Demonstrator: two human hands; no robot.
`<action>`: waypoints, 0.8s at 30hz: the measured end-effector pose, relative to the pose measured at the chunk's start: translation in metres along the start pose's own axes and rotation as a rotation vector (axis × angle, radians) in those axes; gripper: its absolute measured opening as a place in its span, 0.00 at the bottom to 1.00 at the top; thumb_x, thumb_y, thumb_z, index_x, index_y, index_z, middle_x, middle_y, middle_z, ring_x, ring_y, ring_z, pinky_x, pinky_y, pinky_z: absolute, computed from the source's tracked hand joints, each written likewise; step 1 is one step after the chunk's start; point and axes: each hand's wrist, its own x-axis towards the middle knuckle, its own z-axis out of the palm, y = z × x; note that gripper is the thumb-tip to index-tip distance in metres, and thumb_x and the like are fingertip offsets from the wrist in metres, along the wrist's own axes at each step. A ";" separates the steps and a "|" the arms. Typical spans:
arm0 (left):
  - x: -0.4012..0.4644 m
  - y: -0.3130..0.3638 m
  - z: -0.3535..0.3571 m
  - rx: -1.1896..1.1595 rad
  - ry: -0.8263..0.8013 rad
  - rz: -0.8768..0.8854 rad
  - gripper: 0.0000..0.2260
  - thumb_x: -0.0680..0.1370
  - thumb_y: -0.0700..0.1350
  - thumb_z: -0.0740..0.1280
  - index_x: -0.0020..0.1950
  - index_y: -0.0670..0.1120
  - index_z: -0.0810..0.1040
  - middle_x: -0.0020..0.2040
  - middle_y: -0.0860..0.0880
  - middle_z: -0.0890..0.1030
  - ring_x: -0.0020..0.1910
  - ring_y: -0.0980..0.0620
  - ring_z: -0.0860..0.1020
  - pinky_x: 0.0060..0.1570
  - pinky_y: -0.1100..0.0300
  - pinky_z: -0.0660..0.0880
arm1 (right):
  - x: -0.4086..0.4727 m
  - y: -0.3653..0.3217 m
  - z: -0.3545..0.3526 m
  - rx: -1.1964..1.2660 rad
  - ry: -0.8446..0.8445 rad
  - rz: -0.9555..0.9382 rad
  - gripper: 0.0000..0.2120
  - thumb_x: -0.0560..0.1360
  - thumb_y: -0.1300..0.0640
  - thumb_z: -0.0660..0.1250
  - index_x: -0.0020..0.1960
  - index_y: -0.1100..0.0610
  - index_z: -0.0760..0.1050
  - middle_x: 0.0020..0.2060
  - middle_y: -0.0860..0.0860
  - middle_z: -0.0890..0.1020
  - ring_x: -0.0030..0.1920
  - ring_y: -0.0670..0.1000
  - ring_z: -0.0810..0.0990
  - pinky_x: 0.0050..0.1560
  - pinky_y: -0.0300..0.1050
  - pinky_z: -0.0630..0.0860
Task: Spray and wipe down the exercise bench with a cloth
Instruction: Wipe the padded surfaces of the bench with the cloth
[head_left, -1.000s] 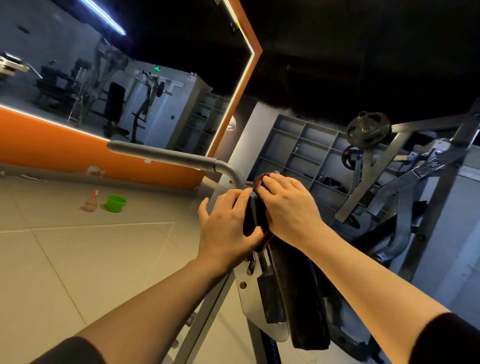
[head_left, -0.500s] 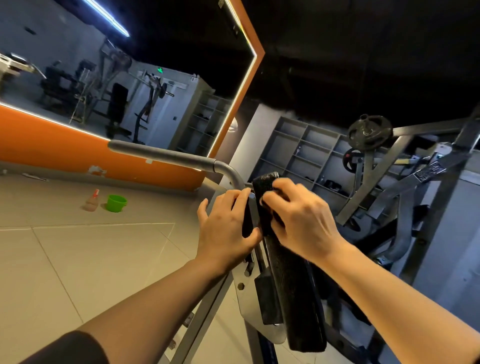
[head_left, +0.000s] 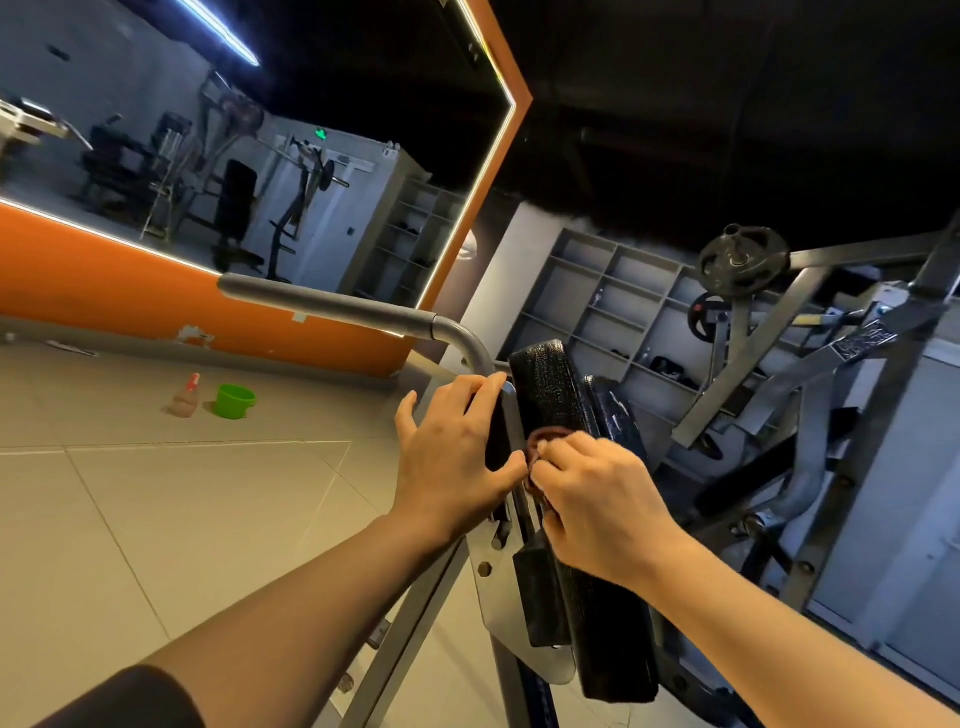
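A: What is the person wearing?

B: Dark, short sleeves. The left sleeve (head_left: 130, 699) shows as a black, rounded cuff ending above the elbow, at the bottom corner on the floor side of the bench (head_left: 597, 597).

A: And the forearms?

B: Bare on both sides, from cuff to wrist. No watch, band or glove on either.

A: The hands?

B: The left hand (head_left: 452, 457) and right hand (head_left: 602, 499) are bare, with no rings visible; fingernails are short and plain
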 end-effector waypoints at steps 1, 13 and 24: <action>0.000 0.000 0.000 -0.003 -0.001 0.002 0.33 0.71 0.61 0.60 0.74 0.51 0.65 0.66 0.50 0.72 0.67 0.50 0.69 0.72 0.39 0.54 | -0.003 -0.001 -0.001 0.037 -0.006 0.010 0.06 0.66 0.52 0.70 0.42 0.52 0.81 0.38 0.47 0.82 0.36 0.48 0.78 0.36 0.40 0.77; -0.001 0.000 0.000 -0.013 0.035 0.019 0.30 0.71 0.60 0.63 0.72 0.51 0.68 0.64 0.51 0.73 0.65 0.51 0.71 0.71 0.37 0.56 | 0.061 0.019 0.009 -0.094 0.039 0.163 0.22 0.75 0.51 0.67 0.68 0.56 0.73 0.72 0.57 0.70 0.74 0.60 0.63 0.73 0.58 0.61; -0.001 0.000 0.002 -0.020 0.018 -0.004 0.32 0.71 0.60 0.61 0.74 0.50 0.66 0.66 0.50 0.73 0.66 0.49 0.70 0.71 0.38 0.56 | -0.016 0.009 0.004 -0.013 0.085 -0.053 0.14 0.71 0.55 0.67 0.55 0.55 0.81 0.51 0.51 0.83 0.48 0.53 0.81 0.44 0.45 0.77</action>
